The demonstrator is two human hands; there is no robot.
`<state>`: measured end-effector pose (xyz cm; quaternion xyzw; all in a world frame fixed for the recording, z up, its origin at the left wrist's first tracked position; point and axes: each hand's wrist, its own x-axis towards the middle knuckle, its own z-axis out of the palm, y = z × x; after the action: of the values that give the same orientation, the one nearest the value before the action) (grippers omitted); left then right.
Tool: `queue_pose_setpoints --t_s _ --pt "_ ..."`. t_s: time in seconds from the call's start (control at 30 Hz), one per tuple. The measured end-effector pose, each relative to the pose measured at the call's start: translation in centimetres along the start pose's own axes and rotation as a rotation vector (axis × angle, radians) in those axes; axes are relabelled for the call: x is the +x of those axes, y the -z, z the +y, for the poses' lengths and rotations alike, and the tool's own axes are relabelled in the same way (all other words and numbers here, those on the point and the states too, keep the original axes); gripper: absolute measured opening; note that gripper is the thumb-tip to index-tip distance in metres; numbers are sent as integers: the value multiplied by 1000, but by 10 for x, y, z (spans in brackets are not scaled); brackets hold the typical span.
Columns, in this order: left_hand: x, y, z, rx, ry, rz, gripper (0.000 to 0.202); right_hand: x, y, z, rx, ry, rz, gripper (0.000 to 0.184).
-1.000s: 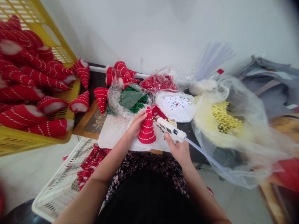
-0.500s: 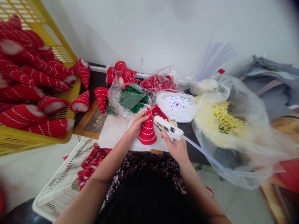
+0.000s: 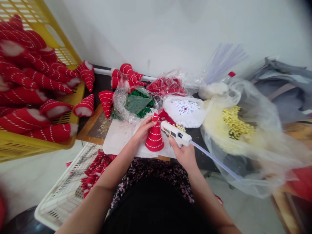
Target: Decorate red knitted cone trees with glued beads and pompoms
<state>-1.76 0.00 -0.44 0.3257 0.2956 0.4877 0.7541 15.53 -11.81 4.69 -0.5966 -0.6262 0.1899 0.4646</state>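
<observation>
A red felt cone (image 3: 154,139) with white stitched spiral lines stands upright over a white sheet (image 3: 117,136). Fingers of my left hand (image 3: 144,129) are closed around its upper part. My right hand (image 3: 184,154) grips a white hot glue gun (image 3: 174,132), its nozzle pointing left, close to the cone's upper side. A long clear glue stick (image 3: 214,161) runs out of the gun's back end. Behind the cone lie a piece of red felt (image 3: 163,116) and a few small yellow beads (image 3: 179,127).
A yellow crate (image 3: 73,136) of red cones stands at left, a white basket (image 3: 48,203) of red pieces below. Bags of green pieces (image 3: 138,102), red pieces (image 3: 167,86), white beads (image 3: 186,107) and yellow beads (image 3: 237,122) line the table. Glue sticks (image 3: 225,61) stand behind.
Almost nothing differs. The cone and both hands hold nearly the same place, with only a slight shift of the whole view.
</observation>
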Motion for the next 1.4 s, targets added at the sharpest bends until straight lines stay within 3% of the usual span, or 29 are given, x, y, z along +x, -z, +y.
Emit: queue_pose_setpoints --t_s 0.37,0.53,0.63,0.77,0.83,0.9,1.03,1.1,1.23,1.3,1.4 --pt "-1 -2 2 -23 16 13 37 -6 -2 7 -59 -40 18 40" --pt "-2 -1 4 -11 31 28 36 -13 7 21 -93 -140 78 40" --pt "-2 -1 6 -24 45 45 40 -16 26 37 20 -310 28 46" --pt "-2 -1 7 -34 42 71 40 -23 53 62 240 -699 -282 58" --pt "-1 -1 7 -43 36 87 39 -29 60 70 213 -792 -348 60" --pt "0 0 6 -56 25 101 38 -35 65 72 19 -739 -329 61" --pt "0 1 7 -61 18 122 36 -41 72 67 -526 -440 -278 65" --pt "0 1 7 -51 31 115 36 -35 76 66 -677 -385 -250 61" --pt "-1 0 8 -41 31 104 37 1 79 79 -732 -285 -124 29" --pt "-1 -1 8 -44 30 111 38 25 75 88 -643 -239 -208 13" --pt "-1 -2 7 -54 25 134 38 53 65 99 -514 -235 -389 20"
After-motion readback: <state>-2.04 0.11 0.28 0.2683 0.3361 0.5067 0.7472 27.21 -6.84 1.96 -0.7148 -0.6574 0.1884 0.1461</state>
